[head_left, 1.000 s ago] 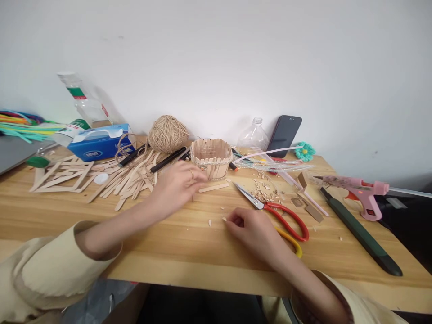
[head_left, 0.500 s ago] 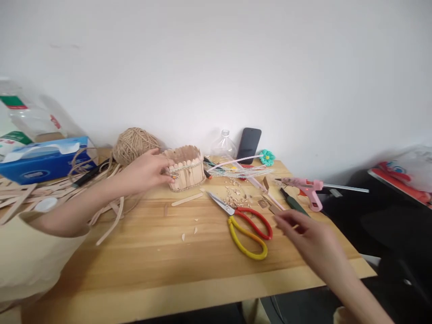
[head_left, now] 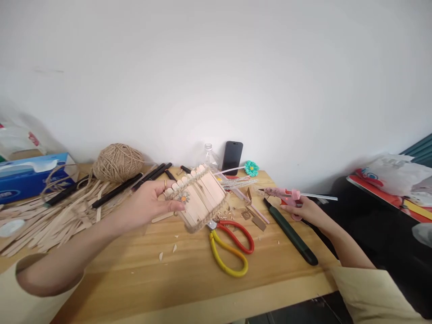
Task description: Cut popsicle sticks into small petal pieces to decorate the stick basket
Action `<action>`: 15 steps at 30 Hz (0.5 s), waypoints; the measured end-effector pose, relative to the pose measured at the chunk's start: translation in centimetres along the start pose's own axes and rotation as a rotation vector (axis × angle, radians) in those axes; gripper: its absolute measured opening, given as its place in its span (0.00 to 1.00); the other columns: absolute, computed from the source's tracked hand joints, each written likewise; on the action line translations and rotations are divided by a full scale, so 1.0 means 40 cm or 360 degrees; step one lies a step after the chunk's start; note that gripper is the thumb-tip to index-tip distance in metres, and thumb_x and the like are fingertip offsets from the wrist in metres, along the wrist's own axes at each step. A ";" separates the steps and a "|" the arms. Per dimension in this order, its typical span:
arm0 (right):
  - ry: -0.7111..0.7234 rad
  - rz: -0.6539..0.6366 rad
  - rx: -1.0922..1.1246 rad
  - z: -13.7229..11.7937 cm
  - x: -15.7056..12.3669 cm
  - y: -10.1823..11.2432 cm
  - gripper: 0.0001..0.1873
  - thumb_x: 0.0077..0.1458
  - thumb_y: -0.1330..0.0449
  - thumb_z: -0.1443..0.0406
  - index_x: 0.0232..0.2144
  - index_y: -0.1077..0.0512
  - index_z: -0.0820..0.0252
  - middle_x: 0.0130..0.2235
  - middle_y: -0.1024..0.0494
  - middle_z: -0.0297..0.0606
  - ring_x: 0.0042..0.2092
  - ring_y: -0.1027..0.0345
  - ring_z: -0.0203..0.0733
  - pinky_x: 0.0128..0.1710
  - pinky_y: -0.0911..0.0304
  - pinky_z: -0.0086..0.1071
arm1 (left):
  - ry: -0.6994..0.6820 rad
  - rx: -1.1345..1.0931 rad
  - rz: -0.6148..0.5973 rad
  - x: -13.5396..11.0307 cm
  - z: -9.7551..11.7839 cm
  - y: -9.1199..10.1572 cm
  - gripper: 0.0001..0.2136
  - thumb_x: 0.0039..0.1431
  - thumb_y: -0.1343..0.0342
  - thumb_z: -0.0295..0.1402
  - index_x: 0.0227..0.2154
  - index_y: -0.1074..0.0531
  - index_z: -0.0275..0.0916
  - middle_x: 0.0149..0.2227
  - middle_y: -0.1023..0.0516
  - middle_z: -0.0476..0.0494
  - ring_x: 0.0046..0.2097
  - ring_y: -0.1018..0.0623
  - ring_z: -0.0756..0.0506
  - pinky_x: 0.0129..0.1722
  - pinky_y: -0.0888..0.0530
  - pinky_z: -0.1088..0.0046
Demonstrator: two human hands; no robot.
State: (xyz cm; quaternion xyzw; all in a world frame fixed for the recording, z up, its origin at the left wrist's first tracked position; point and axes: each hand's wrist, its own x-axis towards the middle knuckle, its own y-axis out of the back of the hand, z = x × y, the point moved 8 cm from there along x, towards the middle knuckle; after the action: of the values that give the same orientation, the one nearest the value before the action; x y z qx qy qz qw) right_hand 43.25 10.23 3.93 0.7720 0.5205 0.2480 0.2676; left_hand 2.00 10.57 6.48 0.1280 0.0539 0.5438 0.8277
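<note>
The left hand has its fingers clasped on the tilted stick basket. The right hand grips the glue gun well to its right, nozzle pointing leftward

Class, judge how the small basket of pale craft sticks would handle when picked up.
Probably light: the left hand alone holds the small basket of pale craft sticks tilted aloft, while the right hand grips the pink glue gun. Likely stiff but fragile: thin separate sticks form its wall. Its twine band may aid grip.
</note>
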 end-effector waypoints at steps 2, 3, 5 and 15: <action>-0.0052 -0.0107 0.0077 0.014 0.006 -0.023 0.14 0.33 0.32 0.58 0.15 0.30 0.62 0.12 0.39 0.25 0.16 0.48 0.32 0.16 0.53 0.28 | -0.0006 -0.0046 -0.0025 -0.001 0.004 -0.016 0.11 0.46 0.38 0.37 0.31 0.26 0.36 0.33 0.21 0.46 0.36 0.23 0.45 0.39 0.28 0.70; -0.0076 -0.0124 0.0116 0.021 0.007 -0.029 0.15 0.34 0.33 0.58 0.12 0.32 0.61 0.11 0.41 0.25 0.16 0.50 0.31 0.16 0.55 0.29 | -0.0012 -0.0067 -0.0053 -0.002 0.008 -0.024 0.10 0.47 0.38 0.37 0.31 0.26 0.37 0.33 0.21 0.47 0.36 0.24 0.45 0.38 0.28 0.71; -0.0116 -0.0102 0.0196 0.032 0.008 -0.028 0.19 0.36 0.33 0.58 0.09 0.36 0.59 0.10 0.40 0.27 0.15 0.50 0.31 0.15 0.55 0.29 | -0.0025 -0.0109 -0.0122 -0.002 0.016 -0.041 0.08 0.50 0.40 0.36 0.32 0.26 0.38 0.34 0.21 0.48 0.37 0.24 0.46 0.39 0.28 0.72; 0.0079 0.0383 0.0600 -0.077 -0.067 0.112 0.12 0.41 0.36 0.55 0.25 0.28 0.56 0.21 0.29 0.33 0.21 0.39 0.37 0.17 0.43 0.30 | -0.0012 -0.0072 -0.0351 0.020 0.006 -0.098 0.10 0.49 0.40 0.35 0.35 0.27 0.38 0.38 0.22 0.47 0.41 0.24 0.45 0.42 0.29 0.71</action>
State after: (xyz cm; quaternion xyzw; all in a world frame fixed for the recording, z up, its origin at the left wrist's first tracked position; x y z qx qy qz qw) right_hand 43.32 6.80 8.91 0.8586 0.4682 0.1952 0.0741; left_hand 5.84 9.79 5.68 0.1047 0.0521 0.4498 0.8854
